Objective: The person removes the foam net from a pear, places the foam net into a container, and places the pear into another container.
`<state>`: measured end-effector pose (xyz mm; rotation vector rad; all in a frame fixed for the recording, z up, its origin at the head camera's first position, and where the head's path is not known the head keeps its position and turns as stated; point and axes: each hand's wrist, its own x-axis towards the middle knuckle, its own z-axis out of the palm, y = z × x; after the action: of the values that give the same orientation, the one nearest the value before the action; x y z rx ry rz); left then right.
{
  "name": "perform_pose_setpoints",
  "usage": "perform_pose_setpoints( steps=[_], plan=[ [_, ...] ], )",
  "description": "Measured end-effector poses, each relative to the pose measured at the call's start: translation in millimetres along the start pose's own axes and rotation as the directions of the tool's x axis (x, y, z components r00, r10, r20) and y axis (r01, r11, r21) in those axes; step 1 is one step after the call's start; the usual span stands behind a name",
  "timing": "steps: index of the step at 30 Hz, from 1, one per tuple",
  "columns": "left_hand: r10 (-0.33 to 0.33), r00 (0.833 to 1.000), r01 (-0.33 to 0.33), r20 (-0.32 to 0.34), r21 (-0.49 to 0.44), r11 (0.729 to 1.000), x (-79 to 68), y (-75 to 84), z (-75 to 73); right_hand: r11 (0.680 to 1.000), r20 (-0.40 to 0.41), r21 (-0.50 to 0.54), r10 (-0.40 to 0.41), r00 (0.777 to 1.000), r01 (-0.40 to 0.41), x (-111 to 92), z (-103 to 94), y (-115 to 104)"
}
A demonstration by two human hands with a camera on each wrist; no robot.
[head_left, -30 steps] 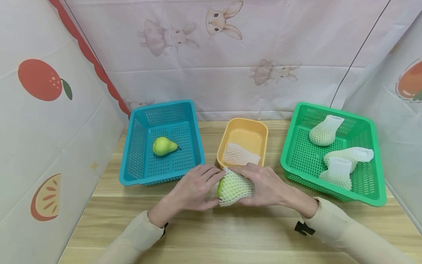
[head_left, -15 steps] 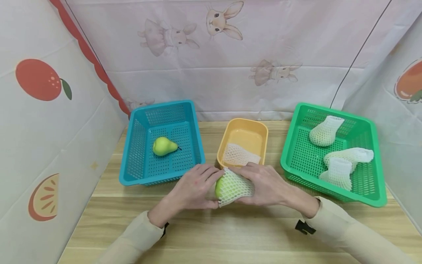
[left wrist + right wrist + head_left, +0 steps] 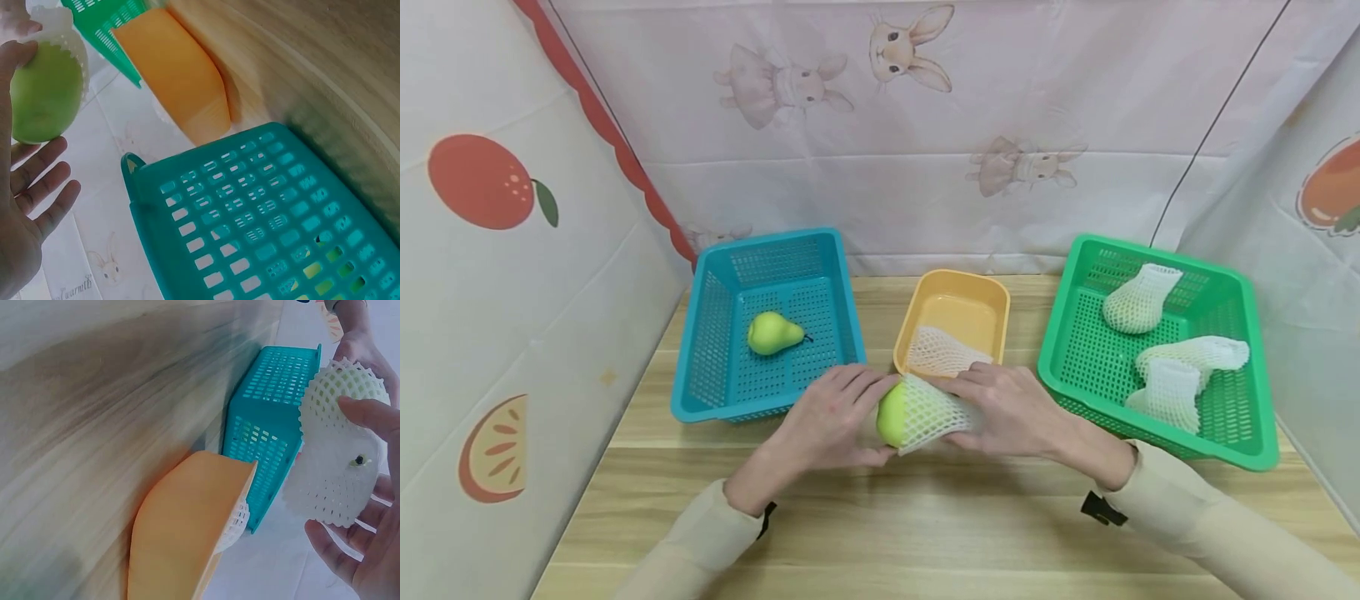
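Note:
In the head view, both hands hold a green pear (image 3: 891,415) over the table, in front of the yellow tray. A white foam net sleeve (image 3: 928,417) covers its narrow part, while the rounded end is bare. My left hand (image 3: 827,417) grips that bare end, thumb on one side and fingers under it, as the left wrist view shows. My right hand (image 3: 1011,412) holds the sleeve, its thumb lying on the mesh. Through the sleeve's opening in the right wrist view, the dark stem (image 3: 358,460) shows.
Another pear (image 3: 773,332) lies in the blue basket (image 3: 681,367) at left. Flat foam nets (image 3: 943,350) lie in the yellow tray (image 3: 955,277). On the right, the green basket (image 3: 1262,375) holds several net-wrapped pears (image 3: 1138,302). Printed cloth walls enclose the table.
The pear and both hands have shifted slightly up and left. More of the pear's rounded end shows outside the net, and the forearms have spread a little.

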<state>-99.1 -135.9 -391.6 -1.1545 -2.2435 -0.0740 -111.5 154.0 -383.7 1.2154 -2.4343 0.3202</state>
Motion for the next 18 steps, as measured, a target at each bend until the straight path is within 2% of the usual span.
perform_pose_setpoints(
  steps=[10, 18],
  plan=[
    [-0.036, 0.999, 0.036, -0.032, -0.003, 0.999, -4.9, -6.5, -6.1, 0.999, 0.084, -0.026, 0.021, 0.996, -0.019, -2, -13.6, 9],
    [-0.080, 0.997, 0.080, -0.017, -0.011, 0.997, -14.5, -14.7, -11.9, 0.996, 0.115, -0.086, 0.047, 0.992, -0.037, -5, -29.3, 19]
  ],
)
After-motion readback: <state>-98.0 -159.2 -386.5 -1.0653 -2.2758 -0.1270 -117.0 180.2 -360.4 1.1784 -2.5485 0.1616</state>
